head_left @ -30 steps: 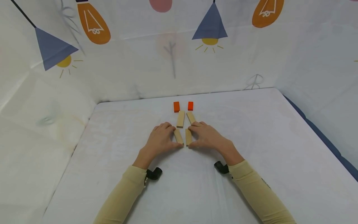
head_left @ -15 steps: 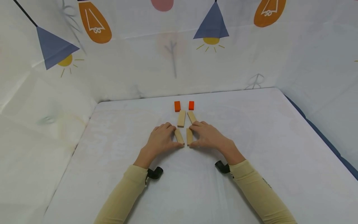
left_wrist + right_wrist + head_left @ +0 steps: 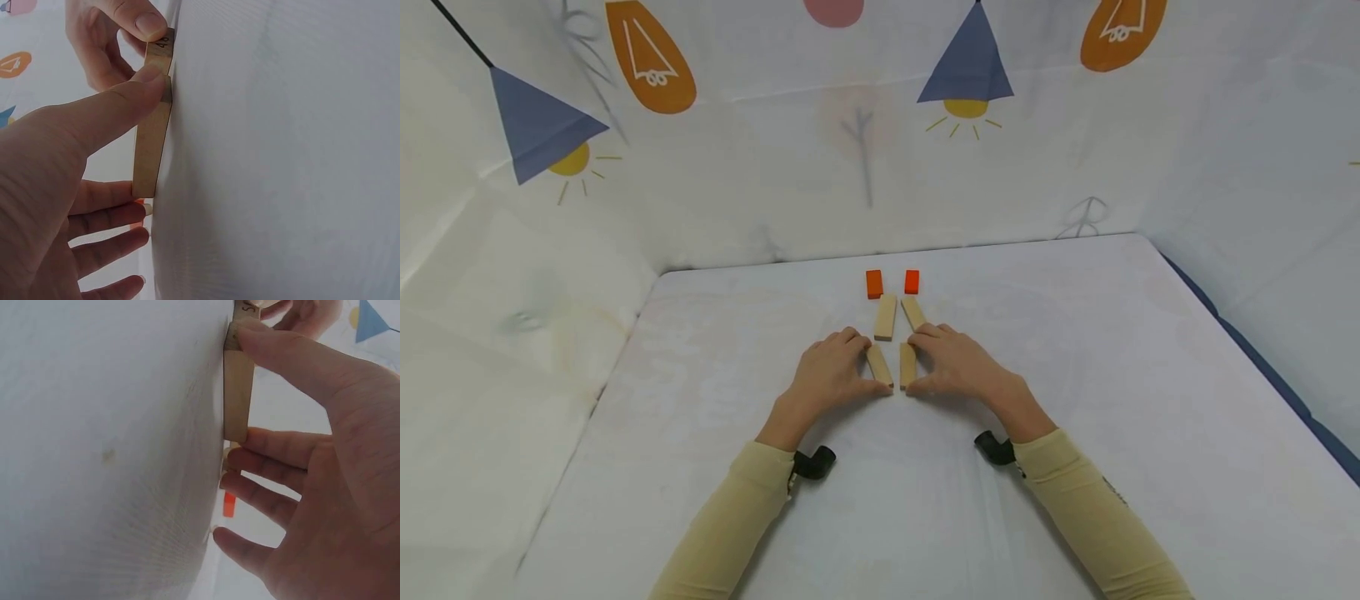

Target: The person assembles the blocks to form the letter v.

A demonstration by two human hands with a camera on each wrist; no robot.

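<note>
My left hand [image 3: 831,372] pinches a plain wooden block [image 3: 880,367] lengthwise, thumb at the near end and index finger at the far end. That block [image 3: 150,147] lies on the table in the left wrist view, with the other fingers spread beyond it. Just to its right, my right hand [image 3: 961,367] grips a second wooden block [image 3: 907,367] the same way. In the right wrist view this block [image 3: 239,394] is held between thumb and index finger, low on the surface. The two blocks are slightly apart, the left one slanted, the right one nearly straight.
Beyond the hands lie two more wooden blocks, a left one [image 3: 886,317] and a slanted right one [image 3: 912,312], partly behind the right fingers. Farther back are an orange block [image 3: 874,283] and a red-orange block [image 3: 912,282]. A printed cloth [image 3: 737,183] hangs behind the white table [image 3: 880,517].
</note>
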